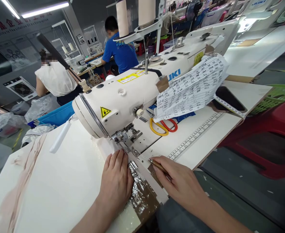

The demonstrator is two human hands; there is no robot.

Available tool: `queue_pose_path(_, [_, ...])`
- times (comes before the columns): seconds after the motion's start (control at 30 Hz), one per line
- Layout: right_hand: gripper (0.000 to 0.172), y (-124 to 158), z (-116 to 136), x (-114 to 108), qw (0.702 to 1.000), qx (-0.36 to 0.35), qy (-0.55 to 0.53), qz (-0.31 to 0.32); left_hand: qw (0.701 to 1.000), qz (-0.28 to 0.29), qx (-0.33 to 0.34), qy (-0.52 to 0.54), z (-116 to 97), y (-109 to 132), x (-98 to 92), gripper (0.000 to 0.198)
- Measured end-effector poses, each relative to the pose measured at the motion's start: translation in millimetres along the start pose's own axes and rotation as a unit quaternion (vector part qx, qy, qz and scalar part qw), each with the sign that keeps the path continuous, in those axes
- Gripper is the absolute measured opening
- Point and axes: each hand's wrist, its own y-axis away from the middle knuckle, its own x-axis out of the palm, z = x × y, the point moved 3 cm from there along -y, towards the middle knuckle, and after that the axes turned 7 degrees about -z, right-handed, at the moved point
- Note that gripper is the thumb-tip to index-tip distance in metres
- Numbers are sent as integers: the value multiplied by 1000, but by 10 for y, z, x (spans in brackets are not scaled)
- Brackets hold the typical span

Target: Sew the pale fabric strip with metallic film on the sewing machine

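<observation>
My left hand (118, 176) lies palm down on pale fabric (106, 145) just in front of the sewing machine's needle area (124, 137), its fingers stretched out. In my right hand (178, 179) is an awl (158, 165), gripped by its wooden handle. The awl's thin metal shaft points left toward a small metal guide (134, 152) beside the presser foot. A white strip (152, 183) runs between my hands toward the table's front edge. The white sewing machine (123, 100) stands over this spot; whether the awl's tip touches anything is too small to tell.
Scissors (159, 127) with yellow and red handles lie under a sheet of handwritten paper (188, 87). A printed ruler (193, 136) runs along the table; a dark phone (230, 98) rests behind. A red stool (273, 136) stands right. Two people sit working farther back.
</observation>
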Motion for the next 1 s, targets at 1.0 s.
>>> queue_pose_path(1.0, [22,-187,353,282,986,-156,-51,19,993,-28,-55,97,245,-115,81,34])
